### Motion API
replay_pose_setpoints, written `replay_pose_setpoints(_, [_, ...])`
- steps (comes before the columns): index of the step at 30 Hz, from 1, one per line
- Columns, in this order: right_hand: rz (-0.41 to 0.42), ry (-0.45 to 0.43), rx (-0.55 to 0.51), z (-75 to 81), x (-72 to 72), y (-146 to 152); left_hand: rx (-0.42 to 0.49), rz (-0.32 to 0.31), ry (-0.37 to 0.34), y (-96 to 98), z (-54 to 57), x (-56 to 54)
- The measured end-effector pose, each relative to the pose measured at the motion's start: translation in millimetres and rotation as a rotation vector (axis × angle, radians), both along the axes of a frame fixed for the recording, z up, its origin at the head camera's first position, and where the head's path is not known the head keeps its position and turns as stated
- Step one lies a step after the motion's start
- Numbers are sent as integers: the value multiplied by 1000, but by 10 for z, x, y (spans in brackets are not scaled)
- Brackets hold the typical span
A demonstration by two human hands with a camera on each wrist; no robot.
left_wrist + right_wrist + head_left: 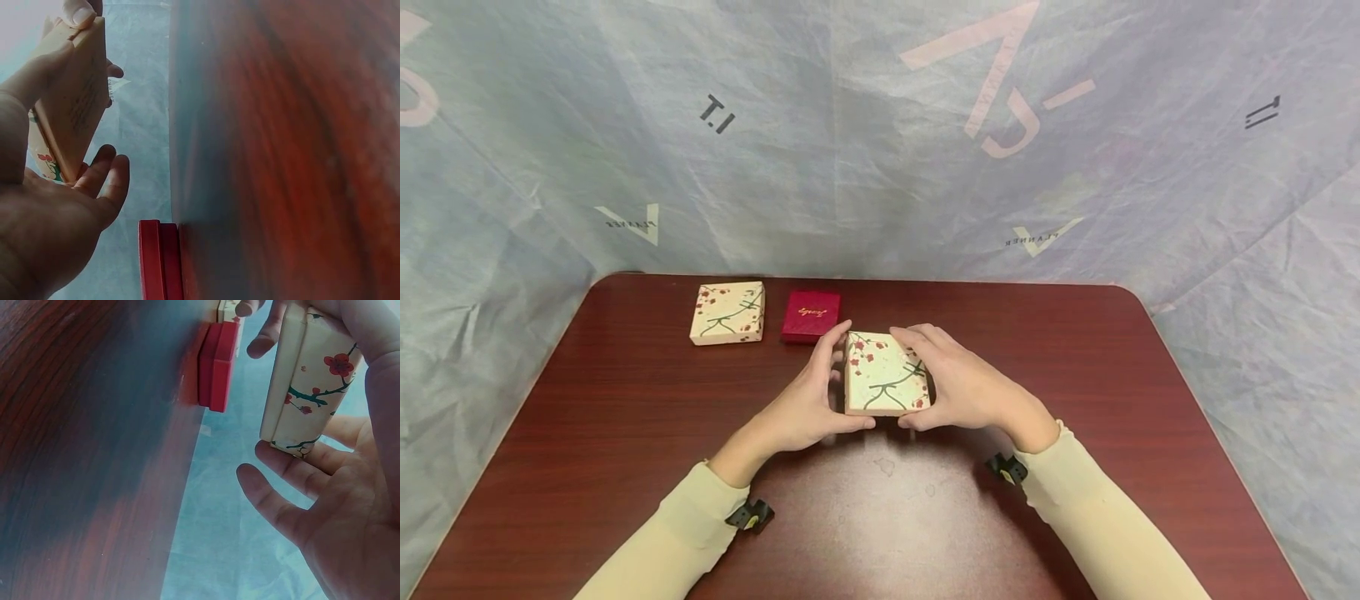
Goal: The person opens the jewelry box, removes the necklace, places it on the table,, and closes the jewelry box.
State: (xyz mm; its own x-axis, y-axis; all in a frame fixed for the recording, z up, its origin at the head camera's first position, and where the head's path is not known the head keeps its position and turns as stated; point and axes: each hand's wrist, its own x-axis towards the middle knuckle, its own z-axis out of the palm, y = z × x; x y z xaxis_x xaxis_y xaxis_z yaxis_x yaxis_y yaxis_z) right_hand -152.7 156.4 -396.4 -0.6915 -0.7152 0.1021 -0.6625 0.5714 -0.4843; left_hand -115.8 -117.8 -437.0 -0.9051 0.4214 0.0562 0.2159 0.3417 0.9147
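A cream gift box (pixel 886 375) printed with red blossoms and green branches is held off the table between both hands. At its left side, my left hand (pixel 805 404) grips it, thumb along the front edge. My right hand (pixel 966 383) grips the right side, its fingers partly over the top and its thumb at the front corner. The left wrist view shows the underside of the box (pixel 84 100), with small dark print. In the right wrist view the blossom-printed wall of the box (pixel 322 387) faces me, and its lid looks closed.
A red box (pixel 811 315) with gold lettering lies on the table just behind my left hand. Farther left sits another cream blossom box (pixel 727 312). The dark reddish wooden table (pixel 625 467) ends at a grey printed cloth (pixel 850 183) behind it.
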Motion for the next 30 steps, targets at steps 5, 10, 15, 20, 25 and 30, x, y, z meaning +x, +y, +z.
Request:
replay_pose_setpoints(5, [-6, -1, -12, -13, 6, 4, -1, 1, 23, -9, -34, -8])
replay_pose_setpoints(10, [-7, 16, -14, -21, 7, 12, 4, 2, 40, -9, -34, -12])
replay_pose_setpoints(15, [-6, 32, -24, -18, 9, 17, 6, 5, 56, -4, -28, -19])
replay_pose_setpoints(20, [-1, 42, -33, -11, 15, 16, 2, 8, 56, 1, -24, -18])
replay_pose_setpoints(25, [-2, 31, -39, -2, 11, 25, 0, 5, 59, 2, -30, -16])
replay_pose_setpoints(30, [-4, 27, -49, 13, 11, 32, 2, 11, 62, 4, -36, -11])
